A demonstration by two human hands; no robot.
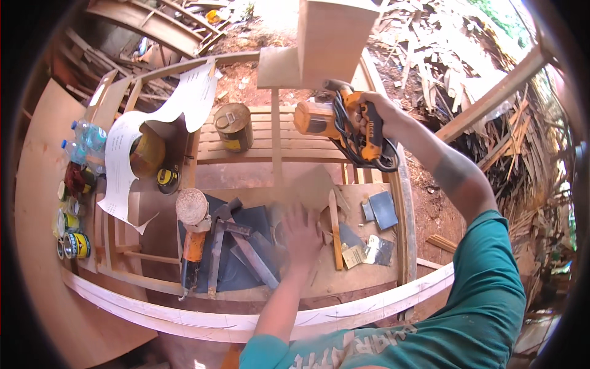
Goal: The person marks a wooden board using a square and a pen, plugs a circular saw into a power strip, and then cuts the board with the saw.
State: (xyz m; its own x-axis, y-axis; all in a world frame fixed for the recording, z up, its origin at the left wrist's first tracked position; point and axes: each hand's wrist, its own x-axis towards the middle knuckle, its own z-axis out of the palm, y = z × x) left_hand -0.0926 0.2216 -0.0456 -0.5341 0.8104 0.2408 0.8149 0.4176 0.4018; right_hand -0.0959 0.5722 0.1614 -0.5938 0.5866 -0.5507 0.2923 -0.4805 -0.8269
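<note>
An orange corded power tool (321,123) is aloft right of the metal tin (233,127), its handle (372,130) wrapped by the right hand (377,108); nearer than the tin, the blurred left hand (301,238) spreads over the surface (369,280), hold unclear; apparently a tool-handling step, the next needing cord (371,164) control

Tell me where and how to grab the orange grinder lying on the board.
Likely best: grip the grinder around its slim orange-and-black body, coming from the near side. That narrow end points toward you, while the broad round disc sits at the far end.
</note>
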